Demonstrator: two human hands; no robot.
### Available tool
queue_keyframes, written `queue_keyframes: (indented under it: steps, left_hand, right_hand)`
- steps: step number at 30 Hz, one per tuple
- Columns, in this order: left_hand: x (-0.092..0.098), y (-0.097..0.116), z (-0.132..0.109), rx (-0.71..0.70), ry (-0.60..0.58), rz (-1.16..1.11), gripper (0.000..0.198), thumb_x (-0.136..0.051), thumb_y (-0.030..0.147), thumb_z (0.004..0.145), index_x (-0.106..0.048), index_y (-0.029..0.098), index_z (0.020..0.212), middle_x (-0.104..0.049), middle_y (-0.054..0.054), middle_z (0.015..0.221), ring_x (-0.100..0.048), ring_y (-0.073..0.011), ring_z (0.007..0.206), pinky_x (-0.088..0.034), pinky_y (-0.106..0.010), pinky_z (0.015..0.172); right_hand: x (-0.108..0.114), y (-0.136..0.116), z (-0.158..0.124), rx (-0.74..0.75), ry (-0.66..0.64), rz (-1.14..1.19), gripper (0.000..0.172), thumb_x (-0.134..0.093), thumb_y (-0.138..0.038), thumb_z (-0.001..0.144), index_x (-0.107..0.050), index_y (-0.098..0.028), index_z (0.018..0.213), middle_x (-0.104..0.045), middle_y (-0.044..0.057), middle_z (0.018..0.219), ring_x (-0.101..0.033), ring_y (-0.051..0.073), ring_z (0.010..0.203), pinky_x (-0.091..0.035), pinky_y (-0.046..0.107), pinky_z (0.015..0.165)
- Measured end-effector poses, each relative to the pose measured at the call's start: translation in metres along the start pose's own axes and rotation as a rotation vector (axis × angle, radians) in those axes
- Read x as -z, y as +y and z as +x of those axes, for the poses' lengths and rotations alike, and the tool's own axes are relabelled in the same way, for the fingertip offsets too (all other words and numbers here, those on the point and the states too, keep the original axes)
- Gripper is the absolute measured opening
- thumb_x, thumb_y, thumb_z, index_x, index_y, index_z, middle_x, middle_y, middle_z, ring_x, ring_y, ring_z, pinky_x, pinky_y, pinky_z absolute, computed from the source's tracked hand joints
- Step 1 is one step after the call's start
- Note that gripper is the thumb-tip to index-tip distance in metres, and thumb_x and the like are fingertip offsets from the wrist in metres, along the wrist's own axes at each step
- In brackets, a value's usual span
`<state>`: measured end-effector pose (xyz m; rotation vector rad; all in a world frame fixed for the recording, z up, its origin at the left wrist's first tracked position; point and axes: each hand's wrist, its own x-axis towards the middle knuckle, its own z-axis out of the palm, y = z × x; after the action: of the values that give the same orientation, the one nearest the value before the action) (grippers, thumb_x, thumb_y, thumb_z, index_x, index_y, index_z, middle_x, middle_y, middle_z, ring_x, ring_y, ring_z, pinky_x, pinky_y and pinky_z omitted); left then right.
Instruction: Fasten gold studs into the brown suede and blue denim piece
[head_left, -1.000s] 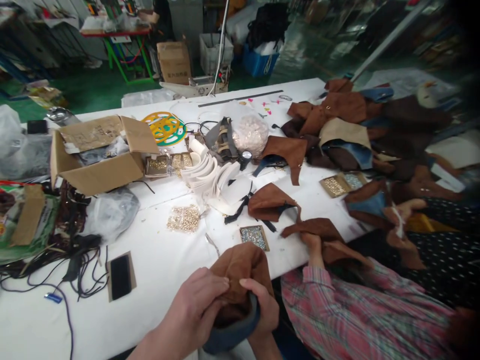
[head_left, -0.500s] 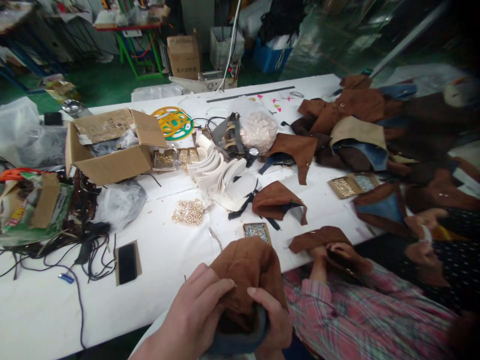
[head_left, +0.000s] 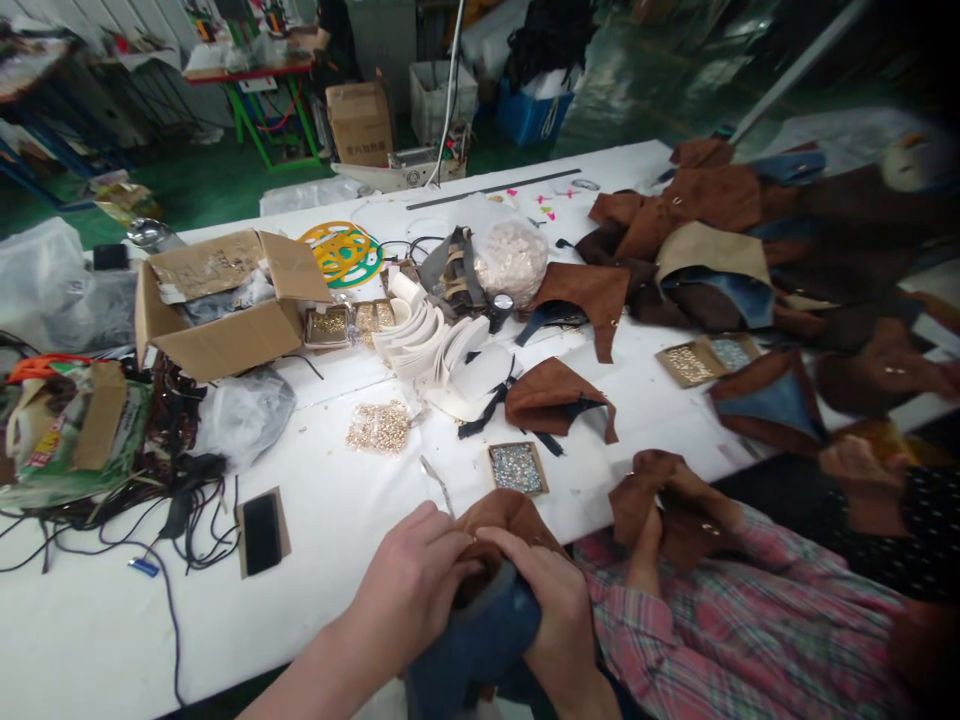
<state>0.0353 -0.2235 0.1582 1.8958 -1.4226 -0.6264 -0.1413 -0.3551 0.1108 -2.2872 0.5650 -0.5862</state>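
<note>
Between my hands, at the table's near edge, is a brown suede-like piece (head_left: 510,512) with a blue lining (head_left: 487,630) turned toward me. My left hand (head_left: 416,575) pinches its edge from the left. From the right, my right hand (head_left: 551,600) grips the same edge, thumb close to the left fingers. Whatever small part may lie between the fingertips is hidden. Just beyond the piece stands a small box of silvery studs (head_left: 517,468). A thin metal tool (head_left: 436,484) lies beside it, and a pile of gold-coloured studs (head_left: 379,427) is farther left.
To the right a co-worker's hands (head_left: 675,500) hold another brown piece; a second person sits beyond. Brown pieces (head_left: 712,200) are heaped at the back right. White curved strips (head_left: 427,340) lie mid-table. A cardboard box (head_left: 225,320), cables and a phone (head_left: 261,532) are on the left.
The piece in my hands has been turned and lowered, so more blue lining shows. My hands have drawn closer together. The co-worker's brown piece has also been turned.
</note>
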Motion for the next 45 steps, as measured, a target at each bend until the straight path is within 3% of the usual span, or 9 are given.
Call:
queue_keyframes:
  steps: [5, 11, 16, 20, 24, 27, 30, 36, 45]
  left_hand:
    - [-0.054, -0.037, 0.022, 0.219, -0.005, 0.047, 0.021, -0.052, 0.023, 0.110, -0.070, 0.021, 0.099, -0.067, -0.009, 0.097, -0.061, -0.0278, 0.098, -0.053, -0.046, 0.086]
    - [-0.098, -0.099, 0.029, 0.357, -0.045, -0.113, 0.015, -0.067, 0.031, 0.100, -0.077, 0.025, 0.110, -0.073, -0.010, 0.106, -0.066, -0.0300, 0.107, -0.054, -0.046, 0.097]
    - [-0.083, -0.129, 0.025, 0.424, -0.159, -0.399, 0.037, -0.068, 0.048, 0.101, -0.076, 0.028, 0.131, -0.079, -0.007, 0.124, -0.070, -0.0291, 0.115, -0.054, -0.043, 0.106]
    - [-0.061, -0.173, 0.034, 0.632, -0.267, -0.682, 0.073, -0.036, 0.073, 0.108, -0.082, 0.017, 0.118, -0.082, -0.012, 0.120, -0.075, -0.0291, 0.111, -0.058, -0.042, 0.103]
    - [-0.050, -0.245, 0.055, 0.779, -0.051, -0.275, 0.054, -0.051, 0.061, 0.106, -0.080, 0.016, 0.104, -0.083, -0.011, 0.101, -0.076, -0.0244, 0.088, -0.060, -0.035, 0.080]
    - [-0.044, -0.297, 0.074, 0.796, 0.107, 0.041, 0.022, -0.065, 0.035, 0.098, -0.079, 0.018, 0.096, -0.081, -0.008, 0.093, -0.073, -0.0240, 0.089, -0.055, -0.035, 0.086]
    - [-0.039, -0.334, 0.089, 0.831, 0.183, 0.161, 0.019, -0.061, 0.024, 0.097, -0.078, 0.017, 0.100, -0.081, -0.010, 0.097, -0.072, -0.0244, 0.092, -0.053, -0.036, 0.089]
    - [-0.037, -0.365, 0.121, 0.746, 0.128, 0.263, 0.021, -0.060, 0.021, 0.099, -0.079, 0.017, 0.104, -0.081, -0.011, 0.107, -0.072, -0.0235, 0.099, -0.053, -0.033, 0.092]
    - [-0.037, -0.404, 0.210, 0.712, 0.029, 0.409, 0.028, -0.062, 0.018, 0.097, -0.082, 0.016, 0.117, -0.078, -0.016, 0.120, -0.070, -0.0271, 0.108, -0.051, -0.036, 0.097]
  right_hand:
    - [-0.047, 0.054, -0.008, -0.254, 0.028, 0.129, 0.037, -0.059, -0.015, 0.095, -0.079, -0.024, 0.124, -0.084, 0.006, 0.113, -0.080, 0.025, 0.103, -0.065, 0.037, 0.089]
    - [-0.132, 0.123, -0.032, -0.355, 0.169, 0.151, 0.032, -0.061, -0.022, 0.096, -0.081, -0.018, 0.121, -0.085, 0.008, 0.111, -0.081, 0.026, 0.101, -0.066, 0.040, 0.091]
    - [-0.156, 0.146, -0.038, -0.210, 0.174, 0.122, 0.031, -0.064, -0.023, 0.099, -0.080, -0.020, 0.125, -0.086, 0.006, 0.110, -0.081, 0.023, 0.093, -0.066, 0.037, 0.086]
    - [-0.159, 0.158, -0.035, -0.111, 0.147, 0.118, 0.032, -0.064, -0.022, 0.102, -0.077, -0.021, 0.131, -0.086, 0.006, 0.110, -0.080, 0.022, 0.090, -0.065, 0.036, 0.082]
    - [-0.158, 0.168, -0.033, -0.066, 0.080, 0.116, 0.034, -0.064, -0.021, 0.103, -0.075, -0.023, 0.136, -0.086, 0.005, 0.112, -0.080, 0.021, 0.086, -0.065, 0.036, 0.076]
    - [-0.157, 0.172, -0.034, -0.048, 0.071, 0.130, 0.034, -0.065, -0.022, 0.104, -0.075, -0.023, 0.136, -0.085, 0.005, 0.109, -0.080, 0.021, 0.083, -0.066, 0.035, 0.075]
    - [-0.156, 0.175, -0.032, -0.055, 0.073, 0.153, 0.034, -0.066, -0.024, 0.104, -0.075, -0.023, 0.137, -0.085, 0.005, 0.107, -0.081, 0.021, 0.083, -0.066, 0.035, 0.074]
    - [-0.153, 0.177, -0.027, -0.055, 0.107, 0.176, 0.035, -0.064, -0.022, 0.104, -0.073, -0.025, 0.138, -0.086, 0.005, 0.115, -0.083, 0.022, 0.090, -0.069, 0.036, 0.077]
    - [-0.153, 0.173, -0.034, -0.036, 0.060, 0.197, 0.047, -0.081, -0.031, 0.096, -0.071, -0.023, 0.140, -0.086, 0.005, 0.114, -0.084, 0.023, 0.090, -0.071, 0.035, 0.075]
